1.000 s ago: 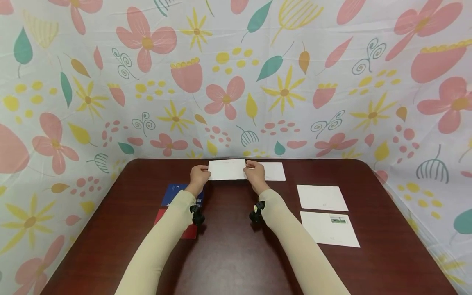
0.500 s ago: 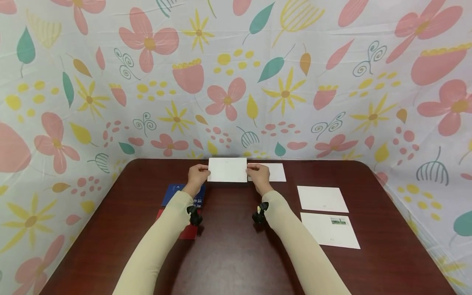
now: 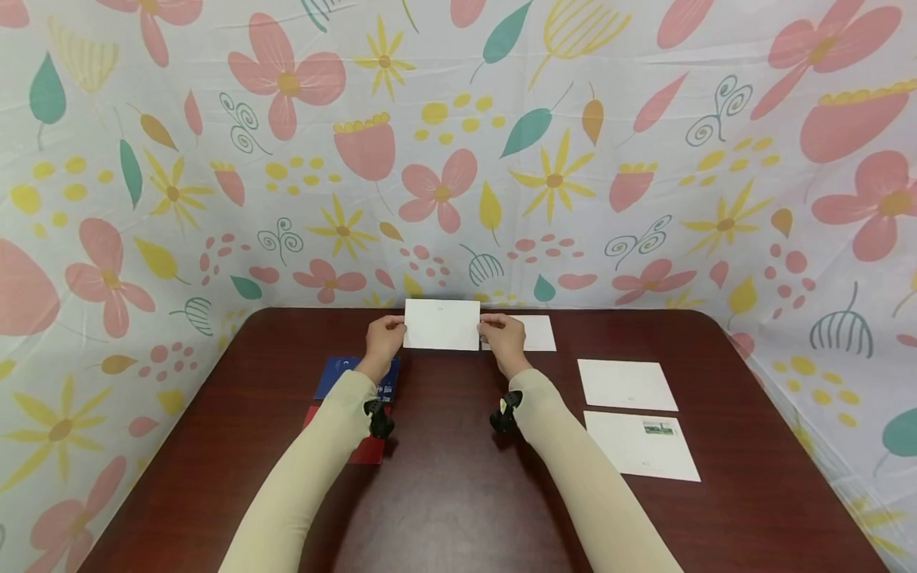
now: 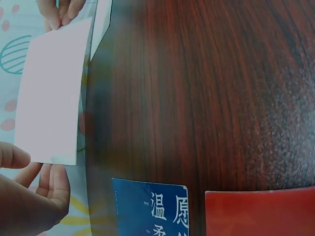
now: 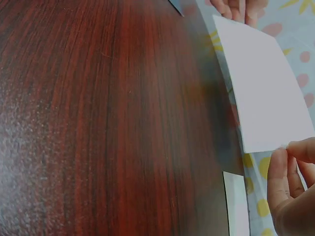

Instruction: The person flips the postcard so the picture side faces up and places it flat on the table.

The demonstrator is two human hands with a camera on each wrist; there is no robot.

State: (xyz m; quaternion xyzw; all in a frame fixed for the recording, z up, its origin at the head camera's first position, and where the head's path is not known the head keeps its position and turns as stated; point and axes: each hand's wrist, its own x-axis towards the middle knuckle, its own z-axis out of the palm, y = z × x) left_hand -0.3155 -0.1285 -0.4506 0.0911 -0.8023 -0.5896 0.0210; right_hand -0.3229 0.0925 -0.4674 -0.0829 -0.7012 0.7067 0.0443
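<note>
A white card [image 3: 441, 325], likely a postcard or envelope, is held up between both hands at the table's far edge, its broad face toward me. My left hand [image 3: 384, 344] pinches its left edge between thumb and fingers. The opposite edge is pinched by my right hand [image 3: 503, 341]. In the left wrist view the card [image 4: 54, 93] stands tilted above the table. Behind the right hand, another white card [image 3: 537, 333] lies flat and partly covered. The face turned away from me is hidden.
Two more white cards lie at the right: a plain one [image 3: 626, 384] and one with a green stamp-like picture [image 3: 637, 454]. A blue card with white characters [image 4: 147, 206] and a red one [image 4: 261, 211] lie at the left. Floral cloth [image 3: 458, 159] hangs behind the table.
Both hands have tipped the white card up a little, so more of its face shows. It is slightly higher than before, and both hands keep their pinch.
</note>
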